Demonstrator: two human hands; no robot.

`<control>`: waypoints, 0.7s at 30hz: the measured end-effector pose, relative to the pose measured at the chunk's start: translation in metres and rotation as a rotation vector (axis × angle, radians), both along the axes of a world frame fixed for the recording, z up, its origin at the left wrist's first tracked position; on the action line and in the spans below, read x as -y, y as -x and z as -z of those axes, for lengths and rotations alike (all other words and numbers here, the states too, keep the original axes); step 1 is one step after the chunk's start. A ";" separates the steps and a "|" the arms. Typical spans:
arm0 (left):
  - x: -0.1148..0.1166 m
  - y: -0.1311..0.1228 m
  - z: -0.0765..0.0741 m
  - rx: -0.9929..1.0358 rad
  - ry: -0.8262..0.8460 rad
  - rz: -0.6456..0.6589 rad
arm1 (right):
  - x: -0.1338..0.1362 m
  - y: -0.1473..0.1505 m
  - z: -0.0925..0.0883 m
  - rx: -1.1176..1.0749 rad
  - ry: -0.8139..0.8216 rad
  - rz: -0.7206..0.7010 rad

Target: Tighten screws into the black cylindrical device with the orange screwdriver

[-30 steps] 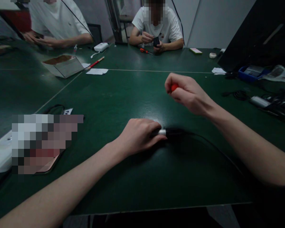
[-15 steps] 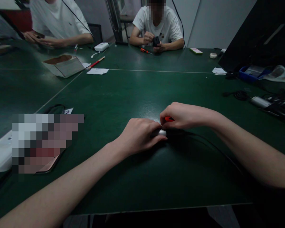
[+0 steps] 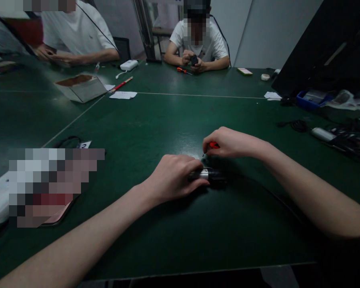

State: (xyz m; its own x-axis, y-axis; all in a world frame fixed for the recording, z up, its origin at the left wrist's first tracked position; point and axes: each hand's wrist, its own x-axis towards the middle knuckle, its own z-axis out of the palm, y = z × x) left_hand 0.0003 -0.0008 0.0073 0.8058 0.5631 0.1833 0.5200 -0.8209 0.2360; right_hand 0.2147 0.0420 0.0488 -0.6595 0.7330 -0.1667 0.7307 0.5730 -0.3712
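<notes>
In the head view, the left hand (image 3: 177, 176) is curled around a silver-and-black tube (image 3: 204, 174), thumb on the near side and forefinger on the far side, with no gap to be seen. The tube lies low over the green table (image 3: 168, 124), between the middle and the near edge; whether it touches the top is hidden. A thin cord (image 3: 273, 194) seems to run from its black end toward the table's near right corner.

The right hand (image 3: 226, 142) is closed around a red-handled tool (image 3: 214, 145), held just beyond the tube, toward the far edge. At the fingertips is a small dark bit, apart from the tube; whether it is the tool's tip or a loose screw is too small to tell.

The work looks partway along: the tube's silver and black parts sit together, yet the tool is out and off it. Whether anything on the tube is fastened or loosened cannot be told, so how much is left is unclear. A pile of cables (image 3: 348, 138) lies toward the table's right side, well apart from both hands.
</notes>
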 end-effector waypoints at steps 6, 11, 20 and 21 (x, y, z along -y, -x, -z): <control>0.001 -0.001 -0.001 0.016 -0.004 0.036 | 0.011 -0.013 -0.020 0.122 0.091 -0.002; 0.005 -0.005 -0.001 0.022 -0.012 0.091 | 0.058 -0.013 -0.006 0.109 0.181 0.010; 0.001 -0.003 -0.002 0.117 -0.046 0.035 | 0.146 -0.073 0.017 0.050 0.118 0.587; 0.000 -0.003 -0.001 0.107 -0.046 0.011 | 0.154 -0.087 0.021 0.063 0.111 0.663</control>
